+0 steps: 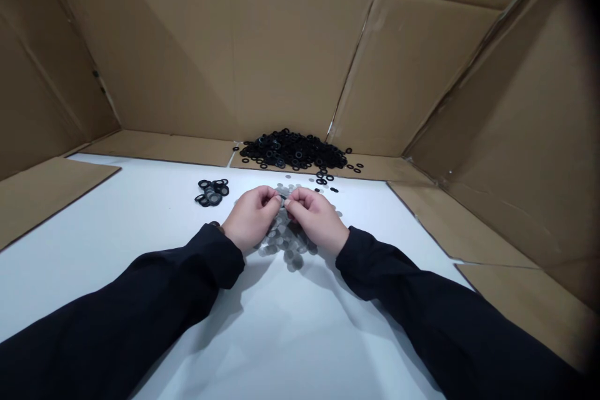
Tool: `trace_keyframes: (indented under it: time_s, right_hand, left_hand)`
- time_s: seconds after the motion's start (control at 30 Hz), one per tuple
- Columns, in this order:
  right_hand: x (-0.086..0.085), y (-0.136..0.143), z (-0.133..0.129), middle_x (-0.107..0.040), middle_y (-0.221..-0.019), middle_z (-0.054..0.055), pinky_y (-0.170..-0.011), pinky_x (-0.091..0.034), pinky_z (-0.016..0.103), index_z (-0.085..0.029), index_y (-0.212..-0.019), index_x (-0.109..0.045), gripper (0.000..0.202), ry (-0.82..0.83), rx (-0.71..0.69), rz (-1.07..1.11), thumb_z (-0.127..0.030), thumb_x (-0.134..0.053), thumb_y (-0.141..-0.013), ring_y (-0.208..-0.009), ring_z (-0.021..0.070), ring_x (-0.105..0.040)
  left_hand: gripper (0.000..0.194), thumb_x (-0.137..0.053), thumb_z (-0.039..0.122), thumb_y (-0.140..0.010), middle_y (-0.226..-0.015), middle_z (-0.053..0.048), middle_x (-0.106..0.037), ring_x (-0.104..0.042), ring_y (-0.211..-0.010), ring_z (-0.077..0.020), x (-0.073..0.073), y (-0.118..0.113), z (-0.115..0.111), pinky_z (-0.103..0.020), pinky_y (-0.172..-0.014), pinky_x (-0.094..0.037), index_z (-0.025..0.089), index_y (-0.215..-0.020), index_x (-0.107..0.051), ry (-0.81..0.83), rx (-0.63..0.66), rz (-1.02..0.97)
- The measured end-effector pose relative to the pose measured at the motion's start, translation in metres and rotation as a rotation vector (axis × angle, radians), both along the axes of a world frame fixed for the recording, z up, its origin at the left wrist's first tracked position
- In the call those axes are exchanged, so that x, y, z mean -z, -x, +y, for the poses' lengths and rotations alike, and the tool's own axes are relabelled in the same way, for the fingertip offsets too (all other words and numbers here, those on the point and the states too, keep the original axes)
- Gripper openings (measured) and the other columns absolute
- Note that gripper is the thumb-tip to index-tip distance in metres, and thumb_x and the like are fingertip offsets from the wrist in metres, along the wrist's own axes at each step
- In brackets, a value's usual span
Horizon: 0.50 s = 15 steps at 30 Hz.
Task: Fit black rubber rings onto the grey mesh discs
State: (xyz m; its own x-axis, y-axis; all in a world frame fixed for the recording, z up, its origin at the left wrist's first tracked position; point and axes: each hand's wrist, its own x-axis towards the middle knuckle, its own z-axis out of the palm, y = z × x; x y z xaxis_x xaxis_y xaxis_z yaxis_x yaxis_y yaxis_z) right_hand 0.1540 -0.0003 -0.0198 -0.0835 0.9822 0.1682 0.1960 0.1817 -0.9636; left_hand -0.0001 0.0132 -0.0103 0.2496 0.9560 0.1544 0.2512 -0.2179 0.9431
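My left hand (252, 215) and my right hand (317, 215) meet over a pile of small grey mesh-like discs (281, 240). Between the thumbs and fingertips of both hands is a small black ring (283, 198), mostly covered by the fingers. Whether a grey disc sits inside it, I cannot tell. Left of my left hand lies a small heap of black rings with grey discs in them (213, 194). A large heap of black rings (293, 150) stands beyond my hands.
Cardboard walls (300, 44) rise at the back and on both sides. The work surface is a white table (281, 337) with cardboard strips (154, 145) along its edges. A few loose black rings (321, 181) lie between the large heap and my right hand.
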Motion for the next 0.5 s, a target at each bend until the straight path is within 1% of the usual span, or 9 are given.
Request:
trace_keyframes:
  time_s: [0.17,0.3,0.37,0.5]
  right_hand:
    - [0.0026,0.0013,-0.0001,-0.050,-0.058,-0.005,-0.049,-0.034,0.022,-0.020,-0.073,-0.051,0.019,0.005,-0.041,0.061,-0.035,-0.060,-0.079,-0.052,0.0090,-0.043]
    - [0.0027,0.0016,0.0008,-0.052,-0.058,-0.004,-0.049,-0.035,0.022,-0.020,-0.072,-0.052,0.021,0.052,-0.046,0.117,-0.037,-0.060,-0.079,-0.052,0.0090,-0.044]
    - [0.0023,0.0011,0.0016,-0.053,-0.058,-0.004,-0.050,-0.035,0.022,-0.019,-0.072,-0.053,0.021,0.076,-0.042,0.135,-0.037,-0.061,-0.079,-0.051,0.0087,-0.045]
    - [0.0024,0.0000,0.0026,-0.053,-0.058,-0.004,-0.051,-0.036,0.022,-0.019,-0.071,-0.053,0.020,0.087,-0.036,0.130,-0.036,-0.060,-0.079,-0.051,0.0084,-0.045]
  left_hand:
    - [0.018,-0.057,0.035,-0.080,-0.057,0.004,-0.051,-0.046,-0.051,-0.0101,-0.0001,-0.0025,0.0007,-0.022,-0.051,-0.036,0.017,-0.077,-0.057,0.045,0.002,-0.069]
    - [0.019,-0.060,0.035,-0.080,-0.061,0.003,-0.055,-0.046,-0.051,-0.0091,-0.0032,-0.0030,-0.0001,-0.021,-0.052,-0.037,0.016,-0.079,-0.058,0.054,0.008,-0.100]
    - [0.020,-0.061,0.035,-0.079,-0.060,0.003,-0.056,-0.045,-0.051,-0.0087,-0.0041,-0.0028,-0.0009,-0.021,-0.052,-0.037,0.015,-0.077,-0.058,0.068,0.003,-0.104]
    - [0.021,-0.061,0.035,-0.079,-0.055,0.005,-0.051,-0.041,-0.049,-0.0078,-0.0034,-0.0030,-0.0023,-0.020,-0.049,-0.033,0.016,-0.071,-0.055,0.114,0.032,-0.109]
